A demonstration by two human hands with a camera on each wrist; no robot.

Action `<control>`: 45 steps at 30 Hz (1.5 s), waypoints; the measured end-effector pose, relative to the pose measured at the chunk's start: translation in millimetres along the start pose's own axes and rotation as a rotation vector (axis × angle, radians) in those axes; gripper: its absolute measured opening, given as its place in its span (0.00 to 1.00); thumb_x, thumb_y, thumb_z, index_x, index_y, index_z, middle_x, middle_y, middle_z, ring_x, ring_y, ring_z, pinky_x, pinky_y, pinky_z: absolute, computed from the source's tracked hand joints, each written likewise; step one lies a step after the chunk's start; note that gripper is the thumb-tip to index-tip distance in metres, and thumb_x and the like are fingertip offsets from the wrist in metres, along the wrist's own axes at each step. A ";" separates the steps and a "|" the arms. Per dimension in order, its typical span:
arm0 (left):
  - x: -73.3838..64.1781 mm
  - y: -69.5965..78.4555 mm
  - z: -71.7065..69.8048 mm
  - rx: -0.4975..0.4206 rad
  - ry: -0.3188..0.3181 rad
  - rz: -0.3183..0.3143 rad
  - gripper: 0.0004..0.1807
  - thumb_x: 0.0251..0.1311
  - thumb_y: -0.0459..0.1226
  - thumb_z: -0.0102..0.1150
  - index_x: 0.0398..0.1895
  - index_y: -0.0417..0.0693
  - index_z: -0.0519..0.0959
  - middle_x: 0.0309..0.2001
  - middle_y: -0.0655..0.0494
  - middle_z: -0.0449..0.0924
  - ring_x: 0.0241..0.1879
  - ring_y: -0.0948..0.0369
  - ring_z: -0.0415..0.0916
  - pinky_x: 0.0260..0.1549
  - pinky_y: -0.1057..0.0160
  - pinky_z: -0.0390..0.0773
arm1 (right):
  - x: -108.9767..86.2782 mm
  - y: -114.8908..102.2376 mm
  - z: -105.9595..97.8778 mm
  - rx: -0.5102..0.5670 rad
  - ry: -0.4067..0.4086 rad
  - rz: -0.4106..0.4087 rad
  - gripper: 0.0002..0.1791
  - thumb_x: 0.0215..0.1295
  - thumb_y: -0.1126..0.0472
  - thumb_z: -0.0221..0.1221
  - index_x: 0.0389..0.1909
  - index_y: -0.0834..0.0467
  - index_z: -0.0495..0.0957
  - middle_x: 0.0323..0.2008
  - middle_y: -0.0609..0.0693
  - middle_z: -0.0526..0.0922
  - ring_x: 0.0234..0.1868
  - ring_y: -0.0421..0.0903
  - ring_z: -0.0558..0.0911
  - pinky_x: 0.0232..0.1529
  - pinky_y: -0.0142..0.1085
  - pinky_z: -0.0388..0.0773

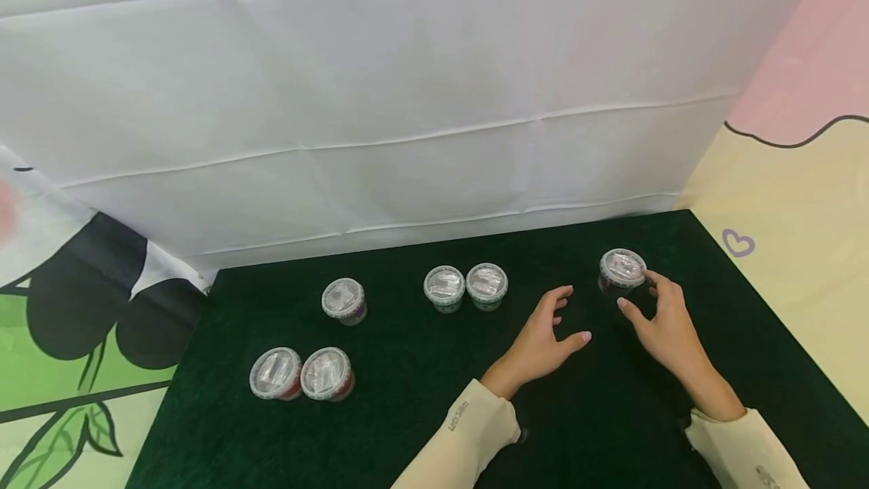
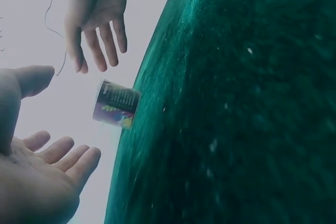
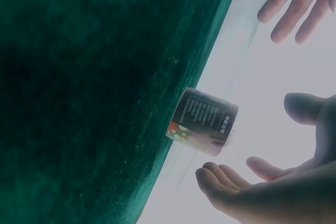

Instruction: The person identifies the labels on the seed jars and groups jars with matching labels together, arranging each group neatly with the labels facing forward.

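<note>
A small round tub (image 1: 622, 269) with a clear lid and a dark printed label stands at the right of the green table. My right hand (image 1: 665, 327) is right beside it, fingers and thumb spread, index fingertip at the lid's right edge. In the right wrist view the tub (image 3: 203, 121) lies just beyond the fingertips, with nothing between thumb and fingers (image 3: 223, 182). My left hand (image 1: 543, 338) hovers over the table to the left of that tub, thumb apart from the loosely bent fingers, holding nothing. The left wrist view shows its open palm (image 2: 47, 177) toward the tub (image 2: 116, 104).
Two lidded tubs stand side by side at the middle back, the left one (image 1: 444, 289) close against the right one (image 1: 486, 287). Another tub (image 1: 344, 300) is farther left. Two red-sided tubs (image 1: 275, 373) sit at the front left. A white cloth (image 1: 407, 96) hangs behind the table (image 1: 407, 429).
</note>
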State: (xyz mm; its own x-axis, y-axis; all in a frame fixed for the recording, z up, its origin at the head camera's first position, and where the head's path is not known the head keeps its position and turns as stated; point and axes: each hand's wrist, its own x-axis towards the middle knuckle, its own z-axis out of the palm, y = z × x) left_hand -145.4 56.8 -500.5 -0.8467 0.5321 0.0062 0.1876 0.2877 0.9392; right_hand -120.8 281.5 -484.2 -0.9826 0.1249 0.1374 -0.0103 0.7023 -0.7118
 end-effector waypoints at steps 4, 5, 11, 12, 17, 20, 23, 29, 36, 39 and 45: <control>9.3 2.3 7.0 -0.018 0.003 -0.039 0.40 0.74 0.42 0.65 0.83 0.54 0.55 0.82 0.57 0.57 0.79 0.57 0.60 0.74 0.60 0.67 | 5.9 5.0 -0.3 0.017 -0.008 0.013 0.39 0.76 0.64 0.60 0.75 0.80 0.52 0.69 0.85 0.56 0.65 0.83 0.65 0.60 0.77 0.67; 11.7 2.9 8.5 -0.026 0.007 -0.046 0.40 0.74 0.42 0.64 0.83 0.54 0.55 0.82 0.57 0.57 0.79 0.57 0.60 0.74 0.60 0.67 | 7.1 6.3 -0.4 0.020 -0.014 0.018 0.39 0.77 0.64 0.60 0.75 0.80 0.52 0.69 0.85 0.56 0.65 0.83 0.65 0.61 0.77 0.67; 24.7 3.1 16.2 -0.059 0.039 -0.101 0.40 0.74 0.43 0.65 0.83 0.57 0.55 0.82 0.56 0.57 0.78 0.56 0.62 0.74 0.59 0.69 | 14.2 13.7 -1.4 0.013 -0.050 0.058 0.40 0.78 0.62 0.59 0.75 0.81 0.49 0.69 0.85 0.55 0.65 0.83 0.65 0.62 0.75 0.69; 26.6 2.7 17.3 -0.065 0.043 -0.111 0.40 0.74 0.43 0.64 0.82 0.58 0.55 0.81 0.56 0.58 0.78 0.55 0.63 0.74 0.58 0.69 | 15.6 14.8 -2.0 0.011 -0.059 0.067 0.41 0.79 0.62 0.59 0.76 0.81 0.48 0.69 0.86 0.55 0.65 0.83 0.65 0.62 0.75 0.69; 35.8 -0.9 22.3 -0.103 0.048 -0.133 0.40 0.74 0.43 0.64 0.82 0.57 0.55 0.82 0.56 0.57 0.78 0.53 0.63 0.73 0.57 0.70 | 21.0 17.7 -3.6 0.017 -0.103 0.101 0.42 0.80 0.61 0.57 0.76 0.81 0.44 0.70 0.87 0.51 0.66 0.84 0.64 0.64 0.75 0.66; 40.8 -2.4 24.3 -0.127 0.050 -0.137 0.40 0.75 0.42 0.63 0.83 0.54 0.54 0.82 0.55 0.57 0.78 0.54 0.62 0.74 0.57 0.69 | 23.6 19.4 -3.5 0.019 -0.113 0.108 0.42 0.79 0.62 0.57 0.77 0.82 0.44 0.70 0.87 0.51 0.66 0.85 0.64 0.65 0.75 0.66; 45.8 -3.0 26.1 -0.138 0.053 -0.142 0.40 0.75 0.41 0.63 0.83 0.53 0.54 0.82 0.55 0.57 0.78 0.54 0.61 0.74 0.57 0.69 | 26.3 20.7 -2.8 0.023 -0.117 0.111 0.43 0.78 0.62 0.58 0.76 0.82 0.43 0.70 0.87 0.51 0.66 0.84 0.64 0.65 0.74 0.67; 56.4 -4.1 31.4 -0.133 0.038 -0.132 0.41 0.75 0.42 0.63 0.83 0.52 0.54 0.82 0.56 0.57 0.78 0.56 0.61 0.73 0.59 0.70 | 31.5 19.9 -2.2 0.033 -0.134 0.131 0.44 0.78 0.63 0.58 0.77 0.81 0.42 0.70 0.86 0.53 0.67 0.83 0.65 0.66 0.73 0.67; 65.7 0.3 37.3 -0.151 -0.001 -0.150 0.42 0.74 0.43 0.64 0.84 0.54 0.53 0.83 0.58 0.56 0.79 0.58 0.61 0.73 0.60 0.70 | 36.4 18.1 -2.8 0.084 -0.175 0.166 0.44 0.80 0.62 0.57 0.78 0.79 0.39 0.72 0.84 0.53 0.71 0.81 0.62 0.68 0.72 0.66; 69.3 2.3 40.0 -0.158 -0.002 -0.175 0.43 0.73 0.44 0.65 0.85 0.57 0.53 0.83 0.58 0.56 0.78 0.58 0.62 0.72 0.59 0.71 | 37.2 18.3 -2.8 0.096 -0.184 0.177 0.44 0.80 0.61 0.56 0.79 0.77 0.39 0.72 0.83 0.54 0.71 0.81 0.62 0.68 0.72 0.66; 75.0 4.4 44.2 -0.173 -0.002 -0.190 0.44 0.72 0.44 0.66 0.85 0.59 0.53 0.81 0.57 0.61 0.76 0.59 0.65 0.71 0.59 0.73 | 37.9 19.9 -1.1 0.106 -0.169 0.160 0.44 0.80 0.61 0.57 0.78 0.78 0.41 0.70 0.83 0.57 0.69 0.80 0.64 0.67 0.71 0.67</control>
State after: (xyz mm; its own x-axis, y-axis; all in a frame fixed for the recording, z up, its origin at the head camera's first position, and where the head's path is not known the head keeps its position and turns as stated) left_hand -186.1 133.1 -511.1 -0.8578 0.4828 -0.1765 -0.0629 0.2421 0.9682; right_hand -158.0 301.0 -492.5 -0.9903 0.1032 -0.0934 0.1370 0.6044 -0.7849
